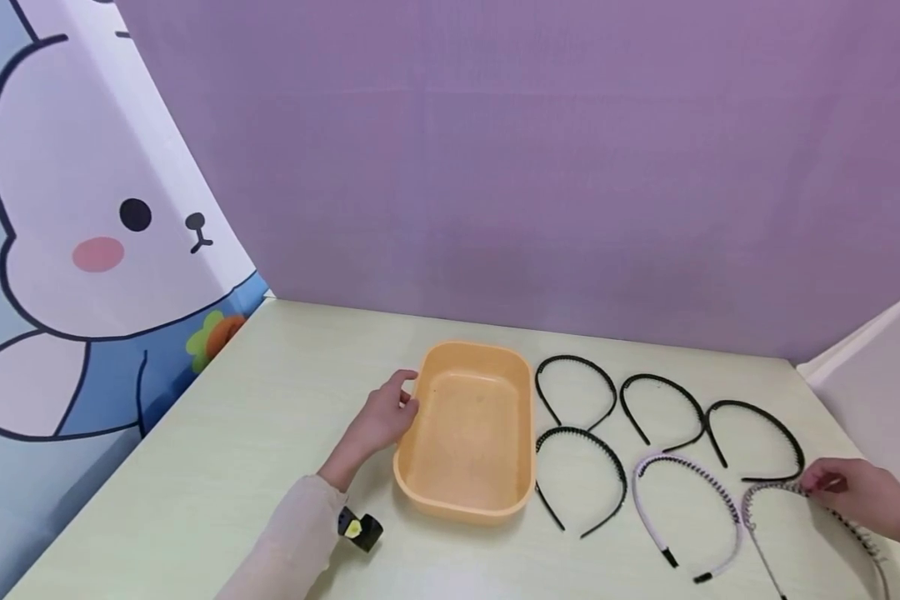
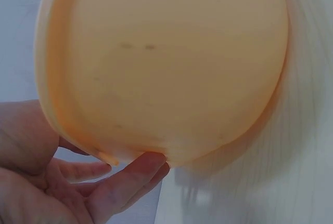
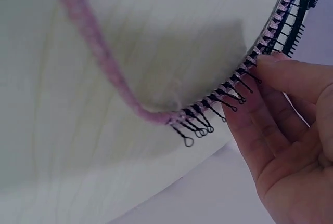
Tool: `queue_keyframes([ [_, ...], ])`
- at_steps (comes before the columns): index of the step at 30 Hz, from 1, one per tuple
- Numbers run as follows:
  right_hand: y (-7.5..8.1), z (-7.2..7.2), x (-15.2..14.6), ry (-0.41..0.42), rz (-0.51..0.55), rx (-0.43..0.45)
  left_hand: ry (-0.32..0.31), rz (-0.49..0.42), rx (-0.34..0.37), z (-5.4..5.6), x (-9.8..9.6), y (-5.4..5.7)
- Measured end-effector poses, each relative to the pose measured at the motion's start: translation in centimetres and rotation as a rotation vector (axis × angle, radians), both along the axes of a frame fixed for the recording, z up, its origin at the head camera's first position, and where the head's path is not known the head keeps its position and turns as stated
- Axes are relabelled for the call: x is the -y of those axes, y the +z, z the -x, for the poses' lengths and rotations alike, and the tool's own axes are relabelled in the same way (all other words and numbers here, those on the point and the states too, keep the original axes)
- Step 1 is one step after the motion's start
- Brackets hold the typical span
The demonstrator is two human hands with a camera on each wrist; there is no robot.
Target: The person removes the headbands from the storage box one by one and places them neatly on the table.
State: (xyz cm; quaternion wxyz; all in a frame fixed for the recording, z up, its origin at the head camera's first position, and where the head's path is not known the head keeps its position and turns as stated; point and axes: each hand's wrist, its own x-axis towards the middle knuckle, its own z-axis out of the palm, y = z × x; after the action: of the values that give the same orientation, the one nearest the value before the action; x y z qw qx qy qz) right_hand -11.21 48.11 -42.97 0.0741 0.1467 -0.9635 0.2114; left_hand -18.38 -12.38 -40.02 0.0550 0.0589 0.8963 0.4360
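Observation:
An orange plastic tray (image 1: 468, 433) with nothing in it stands on the table, and my left hand (image 1: 386, 414) grips its left rim. In the left wrist view the left fingers (image 2: 140, 174) bend against the tray's wall (image 2: 52, 63). At the table's right side my right hand (image 1: 862, 492) pinches the top of a pinkish-grey toothed headband (image 1: 767, 486). Thumb and fingers meet on its band in the right wrist view, where small black loops (image 3: 195, 125) line the pink headband (image 3: 99, 42).
Right of the tray lie several black headbands, among them one at the back (image 1: 576, 358) and one nearer me (image 1: 621, 471). A lilac headband (image 1: 637, 492) with black tips lies between them and my right hand. Purple cloth (image 1: 525, 167) hangs behind the table (image 1: 330, 342).

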Motion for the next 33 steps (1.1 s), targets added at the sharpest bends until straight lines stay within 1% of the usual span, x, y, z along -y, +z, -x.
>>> queue_keyframes([
  [2, 0.3, 0.2, 0.0, -0.002, -0.008, 0.024, 0.000, -0.002, 0.000, 0.0, 0.0, 0.0],
  [6, 0.8, 0.1, 0.1, -0.055, -0.080, 0.061, 0.003, -0.012, 0.009, -0.1, 0.0, 0.0],
  [9, 1.3, 0.0, 0.3, -0.086, -0.125, 0.069, -0.003, -0.011, 0.007, -0.2, 0.0, -0.1],
  [11, 1.7, 0.1, 0.4, -0.087, -0.132, 0.065, -0.006, -0.014, 0.004, -0.2, 0.0, -0.1],
  [17, 2.7, 0.6, 1.1, -0.098, -0.131, 0.029, -0.001, -0.006, 0.007, 0.0, 0.1, 0.1],
  [22, 3.0, 1.1, 1.3, -0.095, -0.125, -0.004, 0.000, -0.001, 0.023, -0.1, 0.2, 0.1],
  [26, 3.3, 1.6, 1.4, -0.103, -0.122, -0.031, -0.005, -0.010, 0.035, -0.1, 0.1, 0.3],
  [31, 4.3, 2.4, 2.3, -0.119, -0.110, -0.019, -0.001, -0.061, 0.052, 0.0, 0.5, 0.5],
  [33, 4.6, 2.8, 2.8, -0.128, -0.105, -0.014, 0.004, -0.062, 0.055, 0.1, 0.9, 0.6],
])
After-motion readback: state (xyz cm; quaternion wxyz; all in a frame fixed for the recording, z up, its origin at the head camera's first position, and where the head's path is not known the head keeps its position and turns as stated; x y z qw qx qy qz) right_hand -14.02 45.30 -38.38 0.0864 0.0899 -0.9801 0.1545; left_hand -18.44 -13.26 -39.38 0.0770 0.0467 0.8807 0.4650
